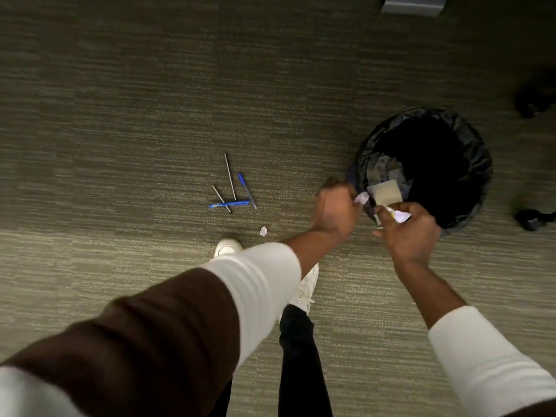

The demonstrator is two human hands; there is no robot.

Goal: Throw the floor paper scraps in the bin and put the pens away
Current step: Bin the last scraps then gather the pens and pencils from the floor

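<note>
White scraps (362, 198) clutched in both hands, left (334, 210) and right (404, 233), at the bin (469, 145) rim; next, release, then one scrap (263, 231) and pens (233, 191) remain.

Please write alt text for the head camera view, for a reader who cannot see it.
Seen from above, a person's left hand and right hand each hold a crumpled paper scrap at the rim of a black-lined bin. On the carpet to the left lie four pens and one small paper scrap.
</note>
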